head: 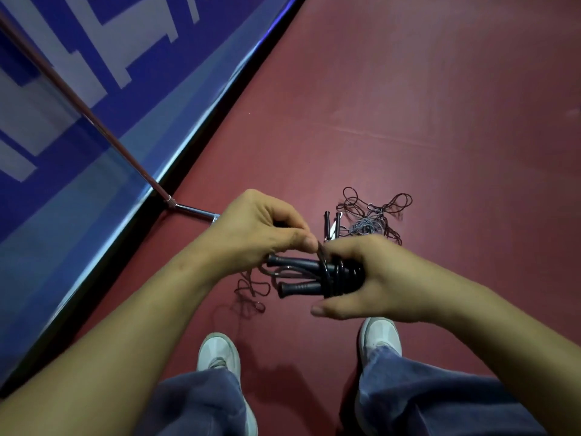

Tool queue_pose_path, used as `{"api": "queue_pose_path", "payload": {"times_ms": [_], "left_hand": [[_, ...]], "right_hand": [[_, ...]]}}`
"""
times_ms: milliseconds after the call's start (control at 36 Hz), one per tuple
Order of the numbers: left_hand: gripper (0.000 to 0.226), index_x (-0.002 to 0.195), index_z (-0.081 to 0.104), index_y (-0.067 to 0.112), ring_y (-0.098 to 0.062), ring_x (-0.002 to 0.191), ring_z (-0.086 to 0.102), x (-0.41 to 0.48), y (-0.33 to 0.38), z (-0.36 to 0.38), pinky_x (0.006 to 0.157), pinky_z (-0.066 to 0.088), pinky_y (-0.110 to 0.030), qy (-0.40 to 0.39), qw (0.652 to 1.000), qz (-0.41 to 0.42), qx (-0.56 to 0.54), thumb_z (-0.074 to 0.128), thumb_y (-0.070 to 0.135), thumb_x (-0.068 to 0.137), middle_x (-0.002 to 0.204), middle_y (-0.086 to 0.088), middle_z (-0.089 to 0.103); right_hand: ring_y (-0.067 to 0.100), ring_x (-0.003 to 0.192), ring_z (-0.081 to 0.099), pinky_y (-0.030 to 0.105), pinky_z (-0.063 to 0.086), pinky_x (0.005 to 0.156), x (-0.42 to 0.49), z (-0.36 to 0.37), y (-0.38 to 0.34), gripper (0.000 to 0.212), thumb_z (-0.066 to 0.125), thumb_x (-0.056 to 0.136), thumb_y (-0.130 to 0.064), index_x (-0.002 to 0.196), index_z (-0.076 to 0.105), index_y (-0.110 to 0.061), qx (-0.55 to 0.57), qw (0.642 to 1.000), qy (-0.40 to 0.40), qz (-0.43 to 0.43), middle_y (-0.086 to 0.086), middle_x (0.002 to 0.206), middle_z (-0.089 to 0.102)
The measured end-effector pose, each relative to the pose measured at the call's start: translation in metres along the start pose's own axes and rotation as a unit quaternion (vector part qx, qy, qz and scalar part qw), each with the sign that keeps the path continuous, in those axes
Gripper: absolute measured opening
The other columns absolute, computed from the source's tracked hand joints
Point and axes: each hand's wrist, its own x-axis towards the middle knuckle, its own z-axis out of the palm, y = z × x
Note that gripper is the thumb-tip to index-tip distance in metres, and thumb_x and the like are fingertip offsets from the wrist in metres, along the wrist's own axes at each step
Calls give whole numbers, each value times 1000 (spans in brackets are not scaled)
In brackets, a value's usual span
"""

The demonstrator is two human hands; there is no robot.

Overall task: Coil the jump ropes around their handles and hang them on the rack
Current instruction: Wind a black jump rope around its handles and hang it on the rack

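L hand [257, 234], 1 rope [330, 275]; R hand [388, 278], 2 handles [300, 287]; maybe 2 spares [331, 223]

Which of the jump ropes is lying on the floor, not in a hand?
The tangled rope past the hands, its handles side by side. The other is held: right hand grips its wound handles, left hand pinches the cord.

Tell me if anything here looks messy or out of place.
A tangled heap of jump ropes lies on the red floor beyond the right hand, cords snarled together. The rope being coiled round the black handles trails a loose kinked tail below the left hand.
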Motion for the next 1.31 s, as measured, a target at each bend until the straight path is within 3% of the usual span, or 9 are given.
{"api": "queue_pose_path", "payload": {"times_ms": [111,250,333,472,667,917,1028,1111,1306], "left_hand": [[11,67,73,12,-6,52,52,-3,-3,-1,50,42,-15,-9,994,-56,-94,77,20,74,59,-1,63],[29,77,69,10,-17,49,42,-4,-11,9,51,36,-24,-49,988,-87,-116,60,29,98,57,-8,54],[33,95,72,10,-22,53,43,-7,-11,14,59,39,-33,-74,988,-95,-94,53,35,104,63,-9,58],[27,104,72,16,-16,57,51,-8,2,35,59,44,-29,-114,990,-86,18,48,28,107,65,-1,63],[40,69,58,11,-28,56,51,-8,1,30,63,56,-50,-96,949,-91,286,56,41,96,64,-10,64],[19,89,76,24,-25,65,61,-2,5,19,61,55,-41,5,928,53,369,65,40,91,66,1,65],[27,87,79,31,-16,69,67,4,-7,3,62,56,-38,30,949,72,307,67,55,82,71,8,72],[18,77,80,28,-21,63,64,4,-7,-6,60,53,-43,49,970,51,232,83,46,77,65,2,70],[17,66,76,23,-7,53,51,0,-7,-2,52,41,-21,36,999,2,12,83,23,81,57,1,63]], "right_hand": [[6,55,44,32,37,52,4,-6,2,39,93,72,-33,73,59,-13,57,996,72,-13,1,61,48],[12,53,49,32,42,53,6,-18,9,43,93,70,-42,79,66,-10,108,976,192,-3,-3,61,54],[25,75,71,46,60,72,8,-22,20,44,91,69,-47,96,71,-19,114,963,244,33,4,83,74],[3,97,70,36,57,92,16,-18,28,54,86,81,-33,131,65,-34,113,954,275,37,-14,109,74],[12,96,67,41,56,89,16,-15,53,41,82,82,-44,117,63,-34,-36,977,154,142,-11,101,71],[18,89,63,44,56,80,14,-9,52,36,81,81,-45,100,52,-32,-177,970,8,165,-10,93,65],[11,90,66,44,57,82,10,-10,38,37,82,82,-43,110,59,-37,-157,978,-74,114,-12,98,70],[9,77,64,38,57,73,4,-13,23,30,83,83,-36,104,61,-34,-84,989,-98,74,-6,90,67],[9,66,57,28,48,60,-8,-14,-7,27,90,78,-16,93,67,-23,100,995,-16,-21,3,80,64]]}}
